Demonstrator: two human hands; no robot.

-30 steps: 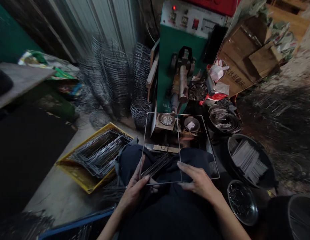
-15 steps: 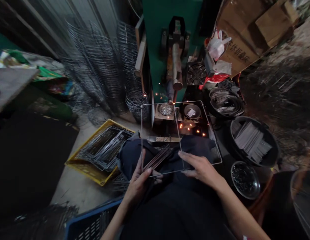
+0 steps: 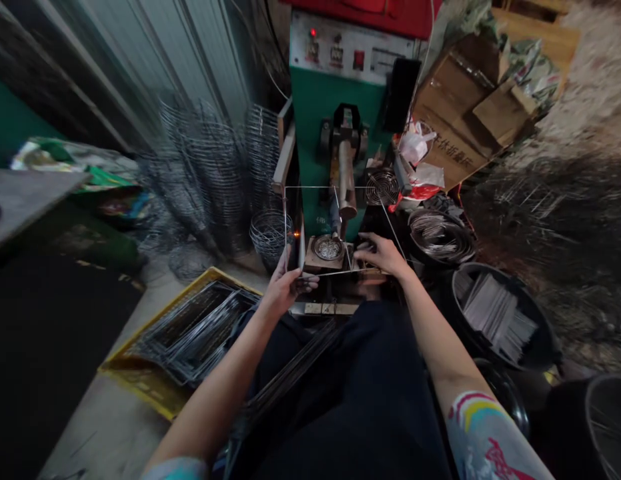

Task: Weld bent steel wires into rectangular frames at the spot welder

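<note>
A thin rectangular wire frame (image 3: 331, 273) with one cross wire is held out in front of the green machine. My left hand (image 3: 285, 283) is closed around its near left corner, thumb on top and fingers under it. Beside the lower end of the cross wire, my right hand (image 3: 380, 255) has its fingers bent and pinched against the frame; the exact contact is small and dark. The machine's round metal arm (image 3: 346, 180) points toward me over the far side of the frame. Below it, a bowl of small shiny pieces (image 3: 328, 248) shows through the frame.
At left is a yellow crate (image 3: 155, 393) of wire frames, with stacked wire baskets (image 3: 210, 160) behind. On the right stand a black tub (image 3: 540, 353) of metal strips and a pan of coiled wire (image 3: 443, 237). Loose wires (image 3: 295, 360) lie across my lap.
Both hands and the wire frame have moved forward, away from my lap and toward the machine. The view has tilted up, showing the control panel. Several sparks have faded to one glowing spot.
</note>
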